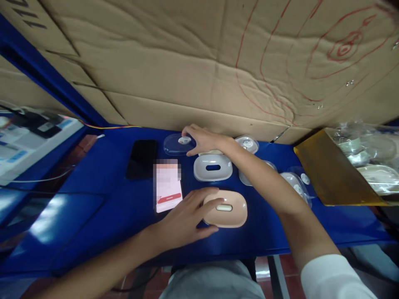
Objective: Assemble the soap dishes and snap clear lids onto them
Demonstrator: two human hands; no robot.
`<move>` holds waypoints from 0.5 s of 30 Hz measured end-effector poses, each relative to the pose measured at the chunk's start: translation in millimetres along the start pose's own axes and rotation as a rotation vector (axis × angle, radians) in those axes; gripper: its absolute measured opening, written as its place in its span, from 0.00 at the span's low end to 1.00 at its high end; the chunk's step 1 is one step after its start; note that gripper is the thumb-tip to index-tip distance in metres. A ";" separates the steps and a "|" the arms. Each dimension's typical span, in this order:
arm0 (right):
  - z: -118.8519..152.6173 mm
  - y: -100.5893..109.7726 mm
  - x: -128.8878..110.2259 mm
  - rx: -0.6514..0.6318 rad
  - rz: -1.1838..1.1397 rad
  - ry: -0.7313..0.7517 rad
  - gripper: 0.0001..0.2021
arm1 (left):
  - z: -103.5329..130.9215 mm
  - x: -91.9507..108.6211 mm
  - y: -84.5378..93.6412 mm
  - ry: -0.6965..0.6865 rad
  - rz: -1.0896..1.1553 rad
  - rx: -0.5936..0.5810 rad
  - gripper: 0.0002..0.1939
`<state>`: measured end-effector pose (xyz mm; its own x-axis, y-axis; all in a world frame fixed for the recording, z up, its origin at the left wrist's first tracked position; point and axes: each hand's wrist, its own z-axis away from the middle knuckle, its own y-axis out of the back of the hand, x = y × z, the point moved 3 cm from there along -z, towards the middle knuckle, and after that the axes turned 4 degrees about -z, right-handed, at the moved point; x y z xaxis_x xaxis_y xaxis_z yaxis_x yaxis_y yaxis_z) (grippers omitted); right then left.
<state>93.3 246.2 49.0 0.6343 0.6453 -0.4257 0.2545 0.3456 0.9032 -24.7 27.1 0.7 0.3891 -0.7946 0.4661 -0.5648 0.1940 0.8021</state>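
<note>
It looks like a workshop packing bench: cardboard (162, 83) rises beyond the right hand (202, 140)'s fingers, blue tabletop (106, 166) beneath, a box (324, 174) of bagged dishes (378, 178) to their right.

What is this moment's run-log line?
left hand: open, at peach dish; right hand: open, at clear shell; behind peach dish: white dish; left side: lit phone, dark phone

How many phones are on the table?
2. The dark phone lies farther left; the lit phone is right of it, near the left hand. I can't tell if the box hides more.
</note>
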 end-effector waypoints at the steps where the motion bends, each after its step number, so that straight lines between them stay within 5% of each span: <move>1: 12.2 7.1 -3.3 0.055 0.010 0.021 0.28 | 0.1 -0.9 1.6 0.003 -0.004 0.017 0.37; 7: 154.3 28.8 -35.7 0.449 0.020 0.075 0.29 | 2.4 -6.6 33.4 0.023 -0.029 0.306 0.34; 11: 254.8 -12.6 -57.1 0.477 -0.052 -0.038 0.25 | 2.8 -8.6 41.1 0.027 -0.056 0.334 0.35; 15: 295.2 -65.0 -65.2 0.429 -0.111 -0.095 0.26 | 1.4 -9.6 24.9 -0.013 -0.015 0.127 0.34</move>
<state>250.9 -19.4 34.2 0.6456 0.5478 -0.5321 0.5912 0.0825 0.8023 -43.5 38.8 15.7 0.3889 -0.8045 0.4489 -0.6470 0.1083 0.7547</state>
